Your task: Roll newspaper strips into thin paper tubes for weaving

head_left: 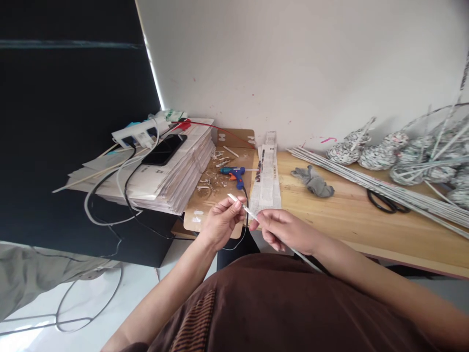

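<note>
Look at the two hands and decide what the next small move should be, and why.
Probably a slight twist of the paper stick by the left hand, with the right hand as anchor. Both hands pinch it close together, its pale end pokes out past the left fingers, and its long tail runs back beneath the right forearm.

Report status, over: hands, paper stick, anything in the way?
Left hand and right hand holding paper stick. Glue gun beyond, on cardboard. Cord passes behind stick.
</note>
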Action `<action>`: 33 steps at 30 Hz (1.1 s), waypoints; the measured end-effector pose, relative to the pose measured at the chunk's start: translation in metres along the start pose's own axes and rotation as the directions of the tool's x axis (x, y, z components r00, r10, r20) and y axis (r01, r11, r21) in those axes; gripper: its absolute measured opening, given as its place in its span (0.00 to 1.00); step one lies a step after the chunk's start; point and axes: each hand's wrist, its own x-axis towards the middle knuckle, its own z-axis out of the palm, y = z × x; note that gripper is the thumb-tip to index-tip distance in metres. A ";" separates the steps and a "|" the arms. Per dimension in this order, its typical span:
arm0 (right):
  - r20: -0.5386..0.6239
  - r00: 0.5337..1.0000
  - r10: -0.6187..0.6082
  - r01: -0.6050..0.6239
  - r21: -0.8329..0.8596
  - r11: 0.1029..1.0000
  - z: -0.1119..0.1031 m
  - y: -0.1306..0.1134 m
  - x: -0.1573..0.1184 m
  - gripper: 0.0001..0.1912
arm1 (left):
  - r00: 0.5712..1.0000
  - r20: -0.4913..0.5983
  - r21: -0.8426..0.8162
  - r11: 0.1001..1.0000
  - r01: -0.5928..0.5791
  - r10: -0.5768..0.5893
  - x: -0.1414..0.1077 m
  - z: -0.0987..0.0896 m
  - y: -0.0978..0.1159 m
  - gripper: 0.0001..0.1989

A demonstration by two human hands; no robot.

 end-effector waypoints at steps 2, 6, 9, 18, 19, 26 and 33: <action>-0.154 0.968 -0.198 0.144 -0.304 0.942 0.003 -0.005 -0.004 0.17 | 0.999 -0.011 0.016 0.999 -0.032 0.032 0.001 0.000 0.000 0.08; -0.099 0.981 -0.167 0.138 -0.247 0.959 0.004 -0.008 -0.006 0.17 | 0.997 -0.005 0.021 0.997 -0.072 0.072 0.001 0.002 0.001 0.07; 0.142 0.989 0.041 -0.066 0.180 0.981 -0.001 -0.001 -0.001 0.18 | 0.999 0.015 0.000 0.999 -0.051 0.051 0.000 0.001 0.001 0.07; -0.130 0.944 -0.304 0.188 -0.546 0.816 0.002 -0.005 -0.002 0.15 | 1.000 0.017 0.075 0.997 -0.013 0.012 0.000 0.002 -0.009 0.12; -0.141 0.923 -0.357 0.199 -0.620 0.759 0.003 -0.005 -0.004 0.14 | 1.000 0.002 0.076 0.997 -0.028 0.028 0.000 0.003 -0.009 0.10; 0.089 0.996 0.002 -0.002 0.001 1.000 -0.001 0.007 0.000 0.21 | 1.000 0.019 -0.062 0.998 0.007 -0.006 -0.001 0.008 -0.008 0.09; -0.075 0.990 -0.118 0.106 -0.151 0.983 -0.006 0.005 -0.005 0.19 | 0.998 -0.055 -0.112 0.993 -0.035 0.029 0.002 0.007 -0.004 0.10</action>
